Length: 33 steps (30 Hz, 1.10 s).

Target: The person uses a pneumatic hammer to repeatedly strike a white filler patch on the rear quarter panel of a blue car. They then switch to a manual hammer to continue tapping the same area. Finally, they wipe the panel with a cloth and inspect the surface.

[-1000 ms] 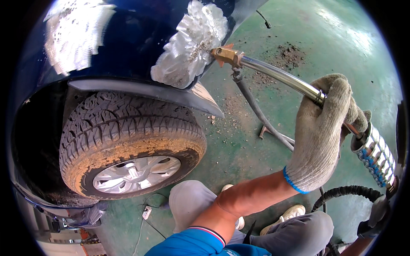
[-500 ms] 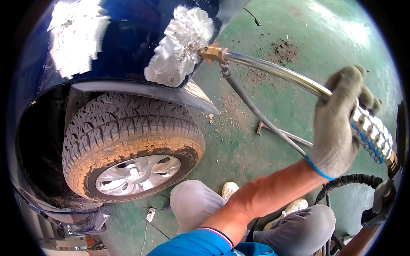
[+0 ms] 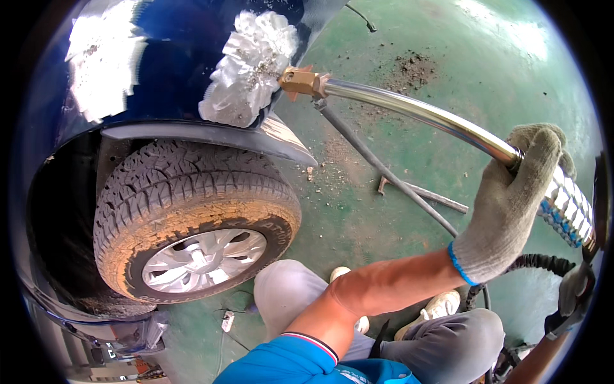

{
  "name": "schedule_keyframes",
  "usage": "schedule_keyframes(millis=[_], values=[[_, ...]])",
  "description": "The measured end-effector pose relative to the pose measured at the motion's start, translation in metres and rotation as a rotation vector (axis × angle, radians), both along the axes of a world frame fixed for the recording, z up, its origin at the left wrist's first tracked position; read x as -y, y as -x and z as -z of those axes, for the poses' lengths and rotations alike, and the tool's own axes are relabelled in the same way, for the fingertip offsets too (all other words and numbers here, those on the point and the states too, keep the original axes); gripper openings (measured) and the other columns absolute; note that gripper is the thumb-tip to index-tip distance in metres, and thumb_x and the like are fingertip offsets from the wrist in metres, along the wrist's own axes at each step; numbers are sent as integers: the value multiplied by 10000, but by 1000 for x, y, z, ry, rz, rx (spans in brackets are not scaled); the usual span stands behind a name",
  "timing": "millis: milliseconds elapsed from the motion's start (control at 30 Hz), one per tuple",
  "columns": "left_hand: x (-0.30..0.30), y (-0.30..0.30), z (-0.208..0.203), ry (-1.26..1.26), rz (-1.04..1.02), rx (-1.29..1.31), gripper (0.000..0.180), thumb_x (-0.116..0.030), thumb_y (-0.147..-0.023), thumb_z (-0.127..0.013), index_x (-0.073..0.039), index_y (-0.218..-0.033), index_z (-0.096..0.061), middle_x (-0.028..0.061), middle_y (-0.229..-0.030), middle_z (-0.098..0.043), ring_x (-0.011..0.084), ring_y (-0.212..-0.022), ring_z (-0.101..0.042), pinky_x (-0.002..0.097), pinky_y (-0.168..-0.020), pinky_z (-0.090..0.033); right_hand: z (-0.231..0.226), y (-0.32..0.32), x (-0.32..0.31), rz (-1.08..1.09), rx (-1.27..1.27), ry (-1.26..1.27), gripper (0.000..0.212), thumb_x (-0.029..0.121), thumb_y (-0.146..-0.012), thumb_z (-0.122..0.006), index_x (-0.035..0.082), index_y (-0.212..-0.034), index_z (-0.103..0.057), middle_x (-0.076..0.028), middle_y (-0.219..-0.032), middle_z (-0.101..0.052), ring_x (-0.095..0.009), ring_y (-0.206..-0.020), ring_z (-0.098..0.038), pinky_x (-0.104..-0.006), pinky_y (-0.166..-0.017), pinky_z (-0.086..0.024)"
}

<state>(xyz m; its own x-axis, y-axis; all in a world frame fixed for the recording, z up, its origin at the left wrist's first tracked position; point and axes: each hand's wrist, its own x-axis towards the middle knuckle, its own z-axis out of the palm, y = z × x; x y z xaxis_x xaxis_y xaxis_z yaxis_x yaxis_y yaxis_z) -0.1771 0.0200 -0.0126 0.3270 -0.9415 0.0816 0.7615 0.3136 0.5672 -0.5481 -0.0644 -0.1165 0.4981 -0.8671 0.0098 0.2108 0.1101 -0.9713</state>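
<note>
A chrome-rod slide hammer (image 3: 416, 112) reaches from the right edge to the blue car panel (image 3: 173, 70). Its brass-coloured head (image 3: 306, 82) meets the edge of a bare, ground metal patch (image 3: 246, 77). My left hand (image 3: 505, 205), in a grey knitted glove, wraps round the rod's right part, beside the ridged shiny sleeve (image 3: 568, 208). Close to the right rim, my gloved right hand (image 3: 571, 291) appears closed about the tool's dark handle end; part of it is cut off and in shade. A grey cable (image 3: 361, 150) hangs from the brass head.
Below the panel is a muddy tyre (image 3: 198, 185) in its wheel arch. A second ground patch (image 3: 105, 61) lies farther left. Dirt (image 3: 412, 72) and a metal bar (image 3: 435, 197) are on the green floor. A black corrugated hose (image 3: 540, 262) runs near my right knee.
My left hand has moved slightly right and down along the tool, baring the rod's collar. The car and the brass head sit a little farther left in view.
</note>
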Motion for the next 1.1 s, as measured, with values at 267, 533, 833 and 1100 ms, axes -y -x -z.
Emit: schedule_keyframes(millis=[267,533,833,1100], values=[[-21,-18,28,-28,-87,160,408,-308,-1055,-720,-10,-1324,-649,96,-1112,-734,158,-1062,-716,317,-946,-607,82,3,29,10,-59,-97,512,536,-1025,-620,24,-1008,-626,-6,-645,-530,-109,-475,-505,-245,-411,-369],[-31,-17,95,-210,81,178,272,-265,-1116,-628,-62,-1294,-665,1,-1190,-657,78,-1055,-588,244,-927,-498,157,9,43,-17,-75,-223,522,546,-1062,-568,30,-1003,-628,2,-598,-532,-97,-423,-501,-238,-369,-359],[-12,-43,97,-157,-93,86,284,-208,-1113,-624,-40,-1341,-619,19,-971,-685,113,-943,-658,323,-945,-561,198,10,14,254,113,-574,482,533,-1088,-548,54,-1086,-599,19,-632,-513,-103,-425,-460,-246,-393,-355],[-26,-82,38,-110,-275,79,325,-349,-1159,-488,-77,-1306,-587,-38,-685,-406,104,-646,-544,411,-826,-630,172,-54,-40,-152,456,-454,578,509,-855,-897,93,-1044,-542,14,-624,-510,-103,-439,-433,-270,-428,-346]])
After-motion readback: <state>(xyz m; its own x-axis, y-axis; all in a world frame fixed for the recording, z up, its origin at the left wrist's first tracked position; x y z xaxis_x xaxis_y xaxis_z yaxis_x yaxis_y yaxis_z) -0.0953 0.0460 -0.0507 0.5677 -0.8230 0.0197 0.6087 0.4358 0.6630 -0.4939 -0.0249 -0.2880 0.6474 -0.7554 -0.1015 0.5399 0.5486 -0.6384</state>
